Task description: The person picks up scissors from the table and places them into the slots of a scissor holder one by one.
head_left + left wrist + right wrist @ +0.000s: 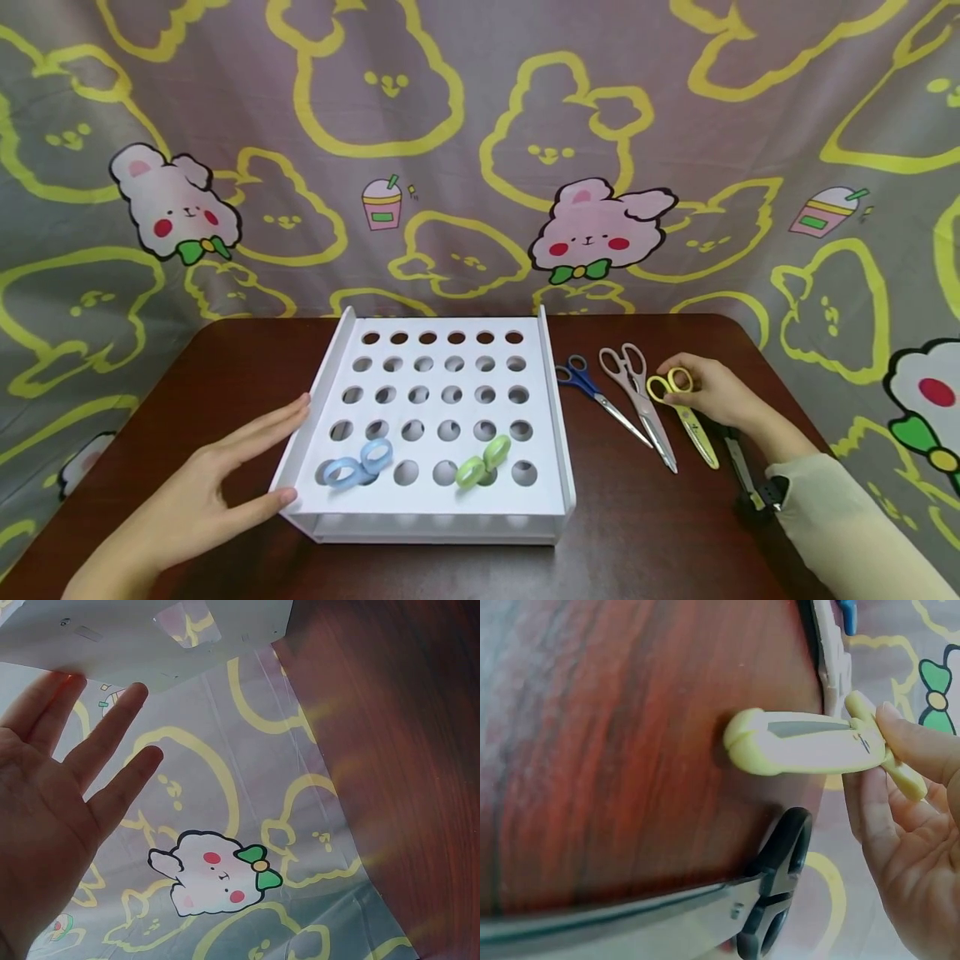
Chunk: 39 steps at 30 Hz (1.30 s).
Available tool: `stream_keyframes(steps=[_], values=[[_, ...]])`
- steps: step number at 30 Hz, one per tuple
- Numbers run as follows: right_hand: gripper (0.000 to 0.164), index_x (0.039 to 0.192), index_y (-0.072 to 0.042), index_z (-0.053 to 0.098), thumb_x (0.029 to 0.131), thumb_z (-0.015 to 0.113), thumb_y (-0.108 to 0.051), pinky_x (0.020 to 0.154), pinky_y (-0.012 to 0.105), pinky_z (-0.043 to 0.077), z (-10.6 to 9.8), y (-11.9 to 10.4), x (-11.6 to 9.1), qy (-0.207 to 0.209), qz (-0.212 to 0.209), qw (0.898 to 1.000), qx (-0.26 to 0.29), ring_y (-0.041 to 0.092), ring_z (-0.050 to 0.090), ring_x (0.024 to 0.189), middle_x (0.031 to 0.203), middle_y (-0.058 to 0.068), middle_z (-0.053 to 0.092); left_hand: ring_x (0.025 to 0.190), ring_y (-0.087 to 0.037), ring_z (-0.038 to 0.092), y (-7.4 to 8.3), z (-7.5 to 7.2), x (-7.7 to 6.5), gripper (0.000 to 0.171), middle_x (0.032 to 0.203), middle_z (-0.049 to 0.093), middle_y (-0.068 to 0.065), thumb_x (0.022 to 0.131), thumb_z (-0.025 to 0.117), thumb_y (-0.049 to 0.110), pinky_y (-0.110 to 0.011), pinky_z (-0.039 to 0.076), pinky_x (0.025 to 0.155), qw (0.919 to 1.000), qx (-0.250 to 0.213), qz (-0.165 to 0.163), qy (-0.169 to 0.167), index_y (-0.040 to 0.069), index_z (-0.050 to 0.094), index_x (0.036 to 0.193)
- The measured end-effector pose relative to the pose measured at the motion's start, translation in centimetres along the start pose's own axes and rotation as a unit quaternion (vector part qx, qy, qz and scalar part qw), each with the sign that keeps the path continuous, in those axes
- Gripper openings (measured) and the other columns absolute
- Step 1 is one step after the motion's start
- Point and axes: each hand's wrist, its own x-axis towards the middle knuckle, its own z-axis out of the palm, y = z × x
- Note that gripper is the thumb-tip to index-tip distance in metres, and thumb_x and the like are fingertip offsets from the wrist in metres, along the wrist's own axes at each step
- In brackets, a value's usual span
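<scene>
Yellow scissors (pixel 690 423) sit in the right hand (pixel 720 396), pinched by the finger loops between thumb and fingers, to the right of the white perforated rack (pixel 390 496). The blade end points down toward the dark red-brown wooden table (pixel 637 533); whether the tip touches the surface, I cannot tell. Just beside that hand lie black-handled scissors (pixel 774 862) with a bare metal blade. On the other side, between the yellow pair and the rack, beige scissors (pixel 641 404) and navy-handled scissors (pixel 597 393) rest on the wood, their tips toward the near edge.

The left hand (pixel 202 496) has its thumb and fingers straight and spread apart, its fingertips at the rack's left side wall, the thumb by the near corner. The rack's top panel has five rows of six round holes. In the nearest row stand light-blue-handled scissors (pixel 362 467) toward the left and green-handled scissors (pixel 484 463) toward the right, loops up. A patterned curtain (pixel 450 179) hangs behind the table.
</scene>
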Motion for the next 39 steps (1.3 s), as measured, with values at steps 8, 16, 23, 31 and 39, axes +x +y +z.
stream_keyframes(steps=[8,16,23,31,39], values=[[0.029,0.106,-0.001,0.064,0.081,0.079,-0.002,0.058,0.023,0.035,-0.3,-0.6,-0.4,0.022,-0.012,1.000,0.014,0.002,0.041,0.064,0.078,0.002,0.048,0.139,0.013,0.033,0.0,0.1,0.0,0.083,0.155,0.045,0.006,0.074,0.087,0.015,0.002,0.023,0.101,1.0000,0.001,0.000,0.003,0.021,0.049,0.148],[0.027,0.104,-0.001,0.065,0.081,0.077,0.001,0.057,0.022,0.038,-0.6,-1.3,-0.8,0.036,-0.011,0.999,0.015,0.001,0.044,0.065,0.078,-0.001,0.049,0.140,0.011,0.035,0.1,0.0,0.2,0.084,0.155,0.046,0.004,0.074,0.087,0.014,0.001,0.025,0.102,1.0000,0.003,0.005,0.006,0.020,0.049,0.148],[0.028,0.109,-0.002,0.066,0.083,0.077,-0.002,0.055,0.022,0.040,-0.7,-1.9,-1.0,0.038,-0.005,0.999,0.024,0.002,0.045,0.065,0.078,0.001,0.050,0.139,0.013,0.032,0.0,0.1,0.1,0.083,0.156,0.044,0.006,0.075,0.086,0.016,0.002,0.023,0.101,1.0000,-0.001,-0.002,-0.002,0.021,0.048,0.149],[0.030,0.114,-0.003,0.066,0.086,0.075,-0.004,0.051,0.023,0.041,-1.3,-3.0,-1.3,0.040,-0.003,0.999,0.030,0.004,0.046,0.061,0.079,0.004,0.055,0.140,0.011,0.034,0.1,0.1,0.1,0.083,0.156,0.045,0.004,0.075,0.086,0.013,0.002,0.024,0.101,1.0000,-0.005,-0.003,0.002,0.021,0.048,0.149],[0.030,0.117,-0.007,0.065,0.088,0.073,-0.007,0.046,0.026,0.039,-1.7,-4.7,-1.6,0.044,0.002,0.998,0.043,0.008,0.043,0.053,0.078,0.003,0.055,0.139,0.014,0.031,0.2,0.0,0.0,0.083,0.157,0.043,0.006,0.076,0.085,0.016,0.003,0.022,0.100,0.9998,-0.009,-0.014,-0.007,0.022,0.046,0.149]])
